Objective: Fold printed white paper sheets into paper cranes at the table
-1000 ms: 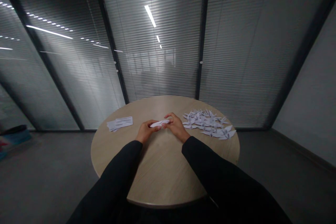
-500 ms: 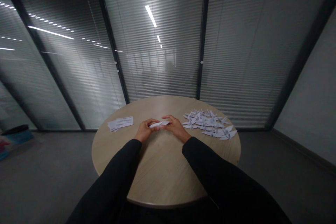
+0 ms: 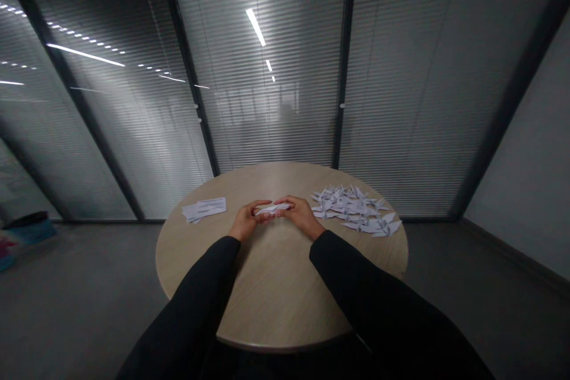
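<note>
Between my two hands is a piece of folded white paper, slim and pointed at its ends, over the middle of the round table. My left hand pinches its left end with thumb and fingers. On the other end, my right hand has its fingers closed around the paper's tip. Fine folds are too small to make out. Right of my right hand lies a heap of folded paper cranes. Off to the left of my left hand rests a small stack of flat paper slips.
The round wooden table stands close to a glass partition with blinds. A blue bin with a dark rim is on the floor at far left. A pale wall rises on the right.
My right hand's fingers have come down and in onto the folded paper, closer to my left hand. The paper has shifted very slightly right. Stack and heap are unchanged.
</note>
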`<act>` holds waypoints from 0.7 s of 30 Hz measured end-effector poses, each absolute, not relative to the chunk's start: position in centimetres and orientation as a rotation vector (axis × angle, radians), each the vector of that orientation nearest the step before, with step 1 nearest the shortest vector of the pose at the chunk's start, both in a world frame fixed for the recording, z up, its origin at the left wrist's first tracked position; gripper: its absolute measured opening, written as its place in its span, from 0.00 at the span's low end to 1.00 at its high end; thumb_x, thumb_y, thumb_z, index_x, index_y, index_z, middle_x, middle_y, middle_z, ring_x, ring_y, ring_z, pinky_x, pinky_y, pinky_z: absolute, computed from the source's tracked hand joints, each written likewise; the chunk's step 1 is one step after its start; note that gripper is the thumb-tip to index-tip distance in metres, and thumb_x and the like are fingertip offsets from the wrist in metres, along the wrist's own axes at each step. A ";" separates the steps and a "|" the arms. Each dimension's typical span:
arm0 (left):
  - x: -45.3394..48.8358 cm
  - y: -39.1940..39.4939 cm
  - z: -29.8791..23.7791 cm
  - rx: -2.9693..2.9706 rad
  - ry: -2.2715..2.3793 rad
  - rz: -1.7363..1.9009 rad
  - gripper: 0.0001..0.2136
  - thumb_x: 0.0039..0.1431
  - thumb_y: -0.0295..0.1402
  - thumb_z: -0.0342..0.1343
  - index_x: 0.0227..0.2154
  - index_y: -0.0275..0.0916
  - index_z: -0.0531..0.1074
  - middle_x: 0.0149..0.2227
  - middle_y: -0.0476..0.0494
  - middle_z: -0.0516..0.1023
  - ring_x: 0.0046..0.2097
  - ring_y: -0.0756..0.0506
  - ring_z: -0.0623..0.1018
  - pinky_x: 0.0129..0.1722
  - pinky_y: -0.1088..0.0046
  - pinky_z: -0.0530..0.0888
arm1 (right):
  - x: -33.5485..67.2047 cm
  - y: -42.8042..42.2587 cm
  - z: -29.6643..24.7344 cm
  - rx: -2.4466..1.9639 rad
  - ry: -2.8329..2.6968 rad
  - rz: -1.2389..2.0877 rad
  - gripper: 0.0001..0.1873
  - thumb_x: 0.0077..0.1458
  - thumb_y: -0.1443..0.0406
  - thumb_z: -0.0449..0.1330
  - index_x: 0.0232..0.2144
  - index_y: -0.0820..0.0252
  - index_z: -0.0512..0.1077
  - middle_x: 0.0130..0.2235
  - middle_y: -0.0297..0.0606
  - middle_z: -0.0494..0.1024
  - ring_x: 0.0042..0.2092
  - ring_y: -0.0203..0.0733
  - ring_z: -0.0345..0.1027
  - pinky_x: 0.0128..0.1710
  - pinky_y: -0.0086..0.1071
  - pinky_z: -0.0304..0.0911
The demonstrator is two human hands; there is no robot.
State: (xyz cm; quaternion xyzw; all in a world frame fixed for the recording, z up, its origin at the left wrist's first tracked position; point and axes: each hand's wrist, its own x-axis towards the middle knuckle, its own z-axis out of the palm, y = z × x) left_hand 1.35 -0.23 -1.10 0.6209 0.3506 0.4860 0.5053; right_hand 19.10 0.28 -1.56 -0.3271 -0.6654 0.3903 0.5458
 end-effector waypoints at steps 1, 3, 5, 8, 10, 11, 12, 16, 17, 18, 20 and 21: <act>1.3 -0.2 -1.1 1.493 0.836 1.171 0.30 0.34 0.39 0.68 0.43 0.31 0.70 0.27 0.43 0.79 0.31 0.46 0.78 0.34 0.70 0.73 | 19.1 0.3 -1.6 -0.766 -1.572 0.938 0.16 0.36 0.64 0.66 0.32 0.63 0.74 0.28 0.35 0.77 0.29 0.38 0.70 0.30 0.29 0.63; 1.3 -0.3 -1.1 1.492 0.825 1.169 0.29 0.35 0.39 0.67 0.43 0.31 0.70 0.27 0.43 0.79 0.32 0.45 0.79 0.35 0.69 0.73 | 19.1 0.5 -1.7 -0.749 -1.571 0.958 0.16 0.36 0.65 0.67 0.32 0.63 0.75 0.27 0.36 0.77 0.29 0.39 0.71 0.31 0.30 0.64; 1.3 -0.3 -1.1 1.498 0.823 1.170 0.28 0.36 0.39 0.67 0.42 0.31 0.71 0.28 0.42 0.79 0.33 0.44 0.79 0.35 0.68 0.73 | 19.2 0.6 -1.8 -0.746 -1.576 0.979 0.17 0.37 0.64 0.67 0.33 0.63 0.75 0.27 0.36 0.77 0.30 0.40 0.72 0.32 0.31 0.65; 1.3 -0.1 -1.4 1.497 0.841 1.177 0.27 0.36 0.39 0.67 0.41 0.32 0.71 0.29 0.41 0.80 0.33 0.44 0.79 0.35 0.68 0.74 | 19.4 0.7 -2.1 -0.802 -1.595 0.955 0.18 0.40 0.63 0.66 0.37 0.63 0.74 0.27 0.36 0.77 0.30 0.40 0.72 0.32 0.32 0.65; 1.3 0.1 -1.7 1.497 0.870 1.197 0.26 0.36 0.39 0.67 0.40 0.32 0.72 0.30 0.42 0.80 0.33 0.44 0.79 0.35 0.68 0.74 | 19.5 0.6 -2.2 -0.843 -1.649 0.842 0.19 0.43 0.63 0.64 0.41 0.61 0.73 0.31 0.37 0.78 0.33 0.40 0.72 0.34 0.32 0.65; 1.3 0.2 -1.8 1.506 0.891 1.205 0.25 0.36 0.39 0.67 0.40 0.32 0.72 0.29 0.42 0.79 0.33 0.44 0.79 0.35 0.69 0.73 | 19.6 0.5 -2.1 -0.850 -1.688 0.754 0.19 0.45 0.63 0.63 0.42 0.60 0.73 0.34 0.38 0.78 0.35 0.40 0.71 0.36 0.33 0.65; 1.3 0.3 -2.0 1.521 0.916 1.212 0.25 0.37 0.38 0.67 0.39 0.32 0.72 0.29 0.42 0.79 0.32 0.45 0.79 0.34 0.69 0.73 | 19.6 0.4 -2.1 -0.842 -1.726 0.656 0.18 0.47 0.63 0.62 0.43 0.58 0.73 0.38 0.39 0.77 0.39 0.40 0.71 0.39 0.33 0.64; 1.5 0.3 -2.1 1.601 1.008 1.202 0.22 0.36 0.37 0.66 0.37 0.32 0.73 0.27 0.43 0.79 0.30 0.46 0.78 0.33 0.71 0.72 | 19.6 0.0 -1.8 -0.794 -1.784 0.319 0.09 0.51 0.64 0.61 0.37 0.56 0.76 0.45 0.41 0.73 0.48 0.40 0.65 0.50 0.36 0.59; 1.6 0.2 -2.0 1.616 1.020 1.200 0.22 0.37 0.37 0.66 0.37 0.31 0.73 0.27 0.43 0.79 0.29 0.46 0.78 0.32 0.71 0.72 | 19.6 0.0 -1.8 -0.788 -1.792 0.275 0.07 0.51 0.64 0.60 0.34 0.56 0.77 0.44 0.41 0.73 0.48 0.40 0.65 0.50 0.36 0.59; 1.6 0.1 -2.0 1.626 1.028 1.199 0.21 0.37 0.36 0.66 0.36 0.31 0.74 0.27 0.43 0.78 0.29 0.46 0.77 0.32 0.71 0.72 | 19.6 0.0 -1.8 -0.784 -1.803 0.241 0.06 0.51 0.65 0.60 0.32 0.56 0.77 0.43 0.40 0.73 0.47 0.40 0.65 0.50 0.36 0.59; 1.7 -0.1 -1.9 1.646 1.037 1.196 0.20 0.38 0.36 0.65 0.36 0.31 0.74 0.27 0.42 0.78 0.29 0.47 0.77 0.32 0.72 0.72 | 19.5 0.0 -1.8 -0.776 -1.835 0.183 0.04 0.51 0.66 0.61 0.30 0.56 0.77 0.41 0.40 0.73 0.46 0.40 0.65 0.48 0.36 0.60; 1.7 -0.1 -1.8 1.655 1.043 1.194 0.20 0.38 0.36 0.65 0.36 0.31 0.74 0.27 0.42 0.78 0.29 0.47 0.77 0.32 0.72 0.71 | 19.5 0.0 -1.9 -0.772 -1.847 0.161 0.04 0.50 0.66 0.61 0.29 0.56 0.77 0.39 0.39 0.73 0.45 0.40 0.65 0.47 0.36 0.60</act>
